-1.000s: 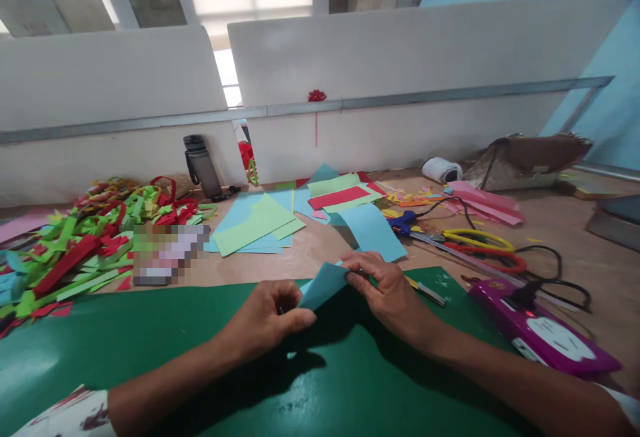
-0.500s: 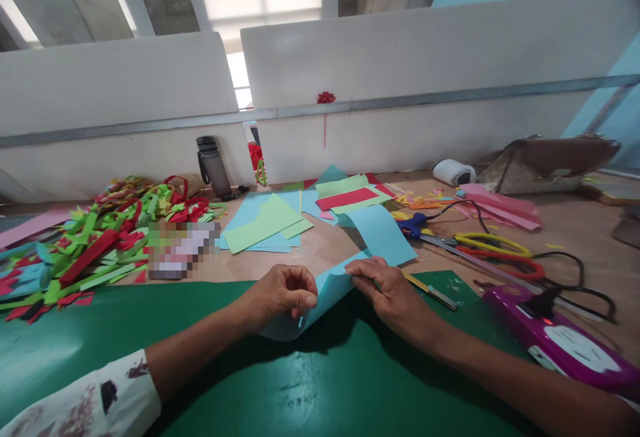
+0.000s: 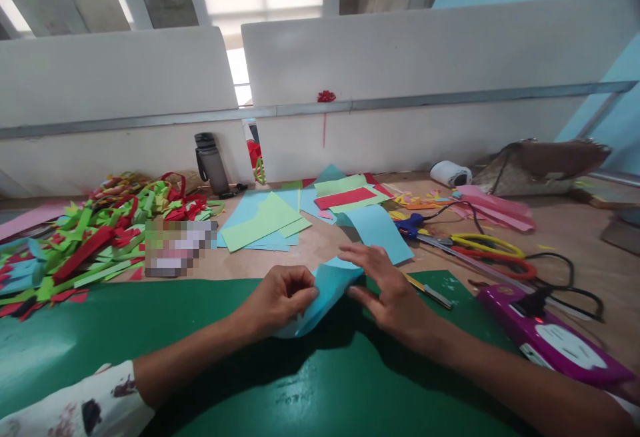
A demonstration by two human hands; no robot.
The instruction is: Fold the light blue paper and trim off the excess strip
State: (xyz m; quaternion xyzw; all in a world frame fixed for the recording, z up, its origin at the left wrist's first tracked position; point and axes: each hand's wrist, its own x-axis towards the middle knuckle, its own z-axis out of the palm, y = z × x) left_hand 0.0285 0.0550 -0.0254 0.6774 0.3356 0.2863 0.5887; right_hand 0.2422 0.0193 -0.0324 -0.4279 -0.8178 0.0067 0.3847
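Observation:
A curled sheet of light blue paper [image 3: 327,294] is bent into a loop just above the green mat. My left hand [image 3: 285,297] is closed, pinching the sheet's near left edge between thumb and fingers. At the sheet's right end is my right hand [image 3: 383,287], its fingers stretched and its thumb apart from them. The right fingertips are at the upper edge of the paper and the thumb at its lower side; whether they press on it I cannot tell. Behind the right hand, another light blue paper strip [image 3: 383,230] lies curved on the table.
The green mat [image 3: 300,390] covers the near table. A yellow cutter knife [image 3: 430,292], scissors [image 3: 493,247] and a purple power strip [image 3: 555,337] lie right. Green paper [image 3: 260,222] lies ahead. Coloured scraps [image 3: 95,244] pile up left, near a grey bottle [image 3: 213,167].
My right hand has loosened its pinch on the blue paper and spread its fingers. The paper's loop has closed up somewhat, while my left hand keeps its pinch.

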